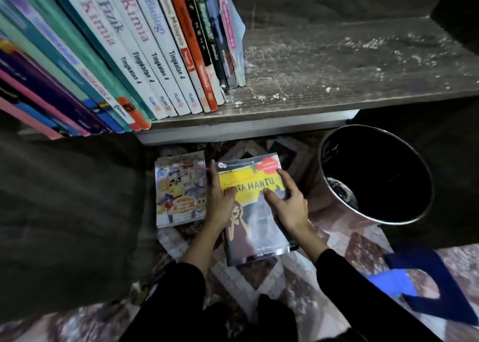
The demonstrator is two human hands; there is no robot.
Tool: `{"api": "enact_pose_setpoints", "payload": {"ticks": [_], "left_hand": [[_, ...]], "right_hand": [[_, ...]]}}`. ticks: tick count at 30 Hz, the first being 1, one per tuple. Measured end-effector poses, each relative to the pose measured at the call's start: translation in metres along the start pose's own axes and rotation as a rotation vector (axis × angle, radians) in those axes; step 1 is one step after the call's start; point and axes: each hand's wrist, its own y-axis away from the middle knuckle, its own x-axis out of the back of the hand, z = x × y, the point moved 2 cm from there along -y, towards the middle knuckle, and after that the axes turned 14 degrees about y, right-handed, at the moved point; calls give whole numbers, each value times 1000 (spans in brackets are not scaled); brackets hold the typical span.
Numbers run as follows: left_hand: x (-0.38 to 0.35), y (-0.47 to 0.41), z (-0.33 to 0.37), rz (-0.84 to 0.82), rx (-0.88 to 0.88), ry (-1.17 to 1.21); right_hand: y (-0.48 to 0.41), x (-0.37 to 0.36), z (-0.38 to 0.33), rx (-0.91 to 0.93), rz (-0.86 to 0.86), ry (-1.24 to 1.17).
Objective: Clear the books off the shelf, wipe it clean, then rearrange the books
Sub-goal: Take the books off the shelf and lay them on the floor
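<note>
1. Black sleeves (186, 284) are covering both forearms closest to me, leaving the wrists bare beyond the cuffs.
2. The left hand (220, 201) is gripping the left edge of a yellow-covered book (259, 227), with its fingers running along the edge and its thumb pressing on the cover. The right hand (287, 204) is gripping the other side, with thumb and forefinger spreading over the cover and the remaining fingers curling round the right edge.
3. That book is lying flat between the two hands, low over a patterned carpet (259, 277). It seems to be sitting on more books beneath it. Whether the pile is resting on the floor or hanging just above it, I cannot tell.
4. Just to the right of the right hand a round black bin (321, 160) is standing with its top open. A pale crumpled thing (342, 191) is lying at the bottom, and the rest of the inside is showing only dark.
5. Beyond the fingertips of both hands a grey shelf (337, 69) is holding a row of books (129, 56). They are standing spine-out and packed together, beyond and to the left of the left hand. The part of the board beyond the right hand is showing dust and white specks.
6. Just left of the left hand a cartoon-covered book (178, 191) is lying flat on the carpet, right beside the fingers.
7. Further left of that hand, dark fabric (64, 212) is hiding the floor. To the right of the right forearm a blue thing (414, 277) is lying, too blurred to identify.
</note>
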Motion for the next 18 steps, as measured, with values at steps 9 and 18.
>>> {"api": "enact_pose_setpoints", "payload": {"ticks": [9, 18], "left_hand": [[-7, -111, -75, -54, 133, -214], [1, -145, -81, 45, 201, -356]], "right_hand": [[-72, -52, 28, -159, -113, -25], [-116, -101, 46, -49, -243, 15]]}}
